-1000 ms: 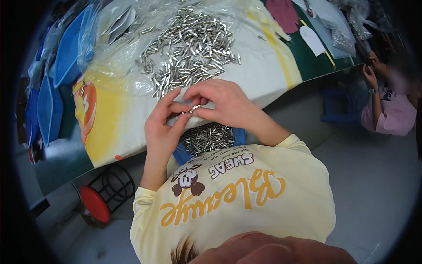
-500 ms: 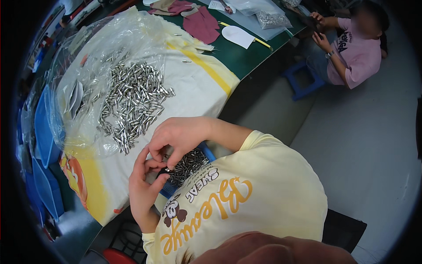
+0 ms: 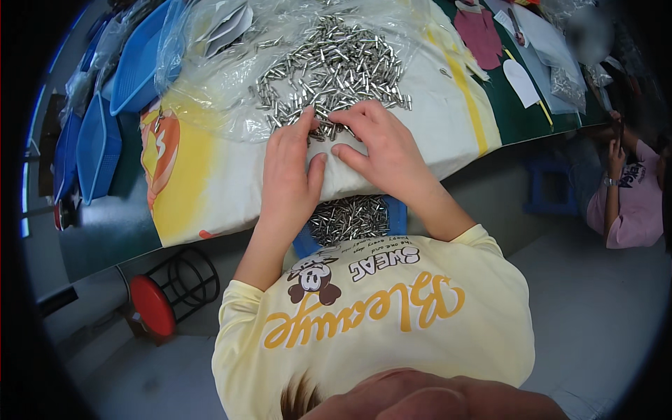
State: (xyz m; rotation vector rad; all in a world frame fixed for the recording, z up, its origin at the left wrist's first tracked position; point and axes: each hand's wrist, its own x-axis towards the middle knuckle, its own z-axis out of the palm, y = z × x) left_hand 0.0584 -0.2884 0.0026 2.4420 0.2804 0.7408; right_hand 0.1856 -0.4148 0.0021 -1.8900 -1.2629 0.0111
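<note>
Small shiny metal pins lie in a loose pile (image 3: pixel 332 59) on the cloth-covered table in front of me. My left hand (image 3: pixel 288 164) touches the pile's near edge with its fingertips, thumb held apart. Beside it, my right hand (image 3: pixel 383 143) reaches the same edge, its fingers bent over some pins and its thumb spread away. Neither hand visibly grips a pin, though the fingertips partly cover those beneath. Below my wrists, against my shirt, sits a blue basket (image 3: pixel 398 218) filled with similar, darker-looking pins (image 3: pixel 350 220).
Clear plastic sheeting (image 3: pixel 210 98) lies left of the pile, near blue trays (image 3: pixel 100 150). On the right are a maroon glove (image 3: pixel 479 35), a white paper piece (image 3: pixel 519 82) and a yellow strip (image 3: pixel 544 112). A red stool (image 3: pixel 152 306) stands lower left; a person in pink (image 3: pixel 633 203) sits at right.
Both hands have moved from close together above the basket forward to the pile's near edge, and have come apart. The view has turned, showing more of the basket.
</note>
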